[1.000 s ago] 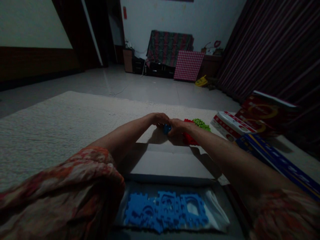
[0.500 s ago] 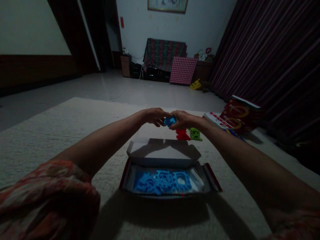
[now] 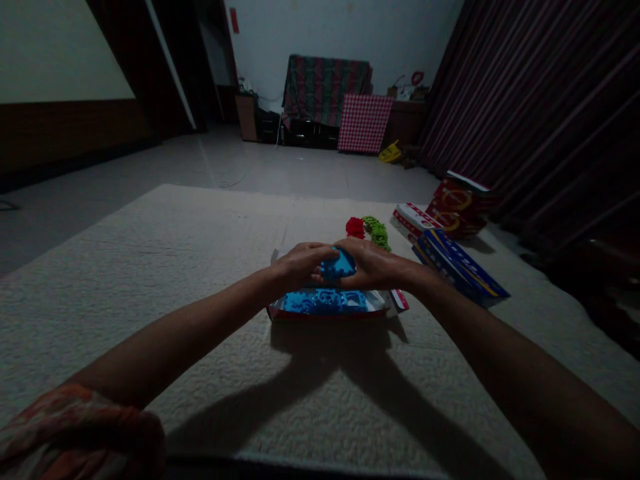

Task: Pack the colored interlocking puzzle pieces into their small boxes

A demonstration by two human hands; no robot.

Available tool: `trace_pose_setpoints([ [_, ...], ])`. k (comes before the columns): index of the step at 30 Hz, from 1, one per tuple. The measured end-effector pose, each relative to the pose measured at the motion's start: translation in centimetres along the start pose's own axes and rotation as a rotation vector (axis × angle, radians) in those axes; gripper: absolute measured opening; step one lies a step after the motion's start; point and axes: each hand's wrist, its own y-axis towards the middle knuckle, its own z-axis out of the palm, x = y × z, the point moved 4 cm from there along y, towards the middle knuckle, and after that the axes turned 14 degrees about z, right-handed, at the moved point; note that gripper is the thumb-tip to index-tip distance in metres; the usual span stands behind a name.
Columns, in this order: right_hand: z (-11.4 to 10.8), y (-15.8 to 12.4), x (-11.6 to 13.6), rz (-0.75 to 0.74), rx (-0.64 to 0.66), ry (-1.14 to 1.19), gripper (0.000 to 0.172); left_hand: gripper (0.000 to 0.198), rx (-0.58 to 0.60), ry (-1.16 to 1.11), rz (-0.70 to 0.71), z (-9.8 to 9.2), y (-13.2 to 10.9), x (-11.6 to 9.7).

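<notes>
Piece, blue, is pinched between left hand and right hand above box; gentle, even pressure seems best.

No readable text or labels.

A pale, nubbly rug covered the near floor. At its far right side lay a small heap of red foam pieces, touching a heap of green foam pieces just to their right. Further right, a long blue box lay flat, with a white-and-red box just beyond it and a red box standing behind that. A dark striped curtain hung along the right. Across the grey tiled floor, against the far wall, a red checked panel leaned beside cloth-covered furniture, with a yellow object near it on the right.
</notes>
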Motion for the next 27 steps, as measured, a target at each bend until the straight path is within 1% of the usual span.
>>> trace_pose_setpoints([
  [4,1.2,-1.4,-0.3,-0.062,-0.039,0.047,0.054,0.014,-0.028,0.018,-0.010,-0.1,-1.2,1.7],
  [5,1.3,-1.6,-0.3,-0.073,-0.051,0.052,0.057,0.013,-0.023,0.023,-0.015,-0.2,-1.3,2.0],
  [7,1.3,-2.0,-0.2,-0.066,-0.070,0.040,0.053,0.012,-0.012,0.017,-0.030,-0.3,-1.4,2.5],
  [11,1.7,-2.7,0.5,-0.029,-0.056,-0.015,0.034,0.014,0.007,-0.028,-0.048,-0.2,-1.7,3.5],
  [16,2.3,-3.0,0.6,0.013,-0.045,0.004,0.028,0.023,0.042,-0.080,-0.082,0.3,-1.7,4.2],
  [20,2.7,-2.4,-0.2,0.032,-0.037,0.053,0.032,0.024,0.031,-0.157,-0.132,0.4,-1.7,4.1],
  [24,2.8,-1.6,-1.3,0.017,-0.071,0.125,0.042,0.027,0.046,-0.264,-0.133,0.2,-1.5,3.8],
  [27,2.7,-1.3,-2.0,0.023,-0.078,0.172,0.045,0.028,0.052,-0.323,-0.145,0.1,-1.1,3.9],
])
